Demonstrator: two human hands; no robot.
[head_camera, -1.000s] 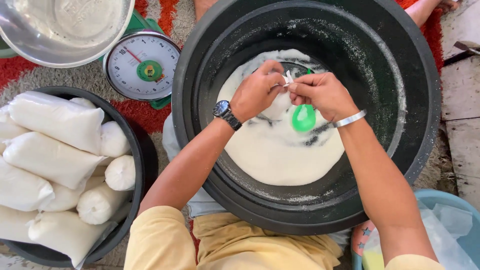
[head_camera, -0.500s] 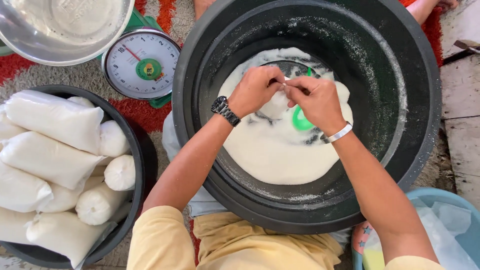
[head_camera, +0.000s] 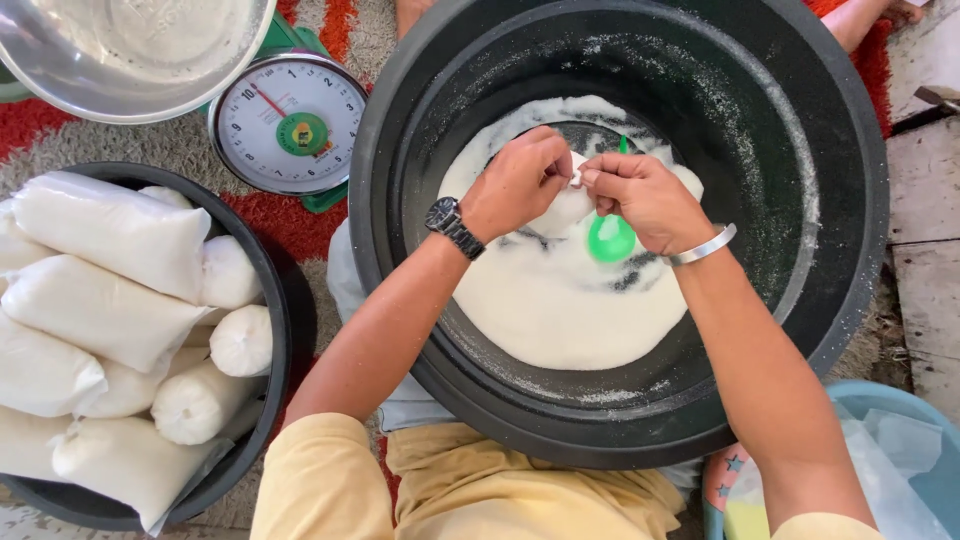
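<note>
Tub (head_camera: 840, 150): tall black walls all around, lots of room inside.
Bag (head_camera: 562, 208): small, white, between both hands.
Left hand (head_camera: 518, 182): grip pinching bag top.
Right hand (head_camera: 645, 200): grip pinching bag top.

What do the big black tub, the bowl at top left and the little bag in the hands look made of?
The big round black tub looks like matte plastic: dull, evenly dark, thick-rimmed. The shiny silver bowl looks like polished steel, with mirror-like reflections. The small clear bag of white grains, pinched by the left hand and right hand, seems thin glossy plastic film.
</note>
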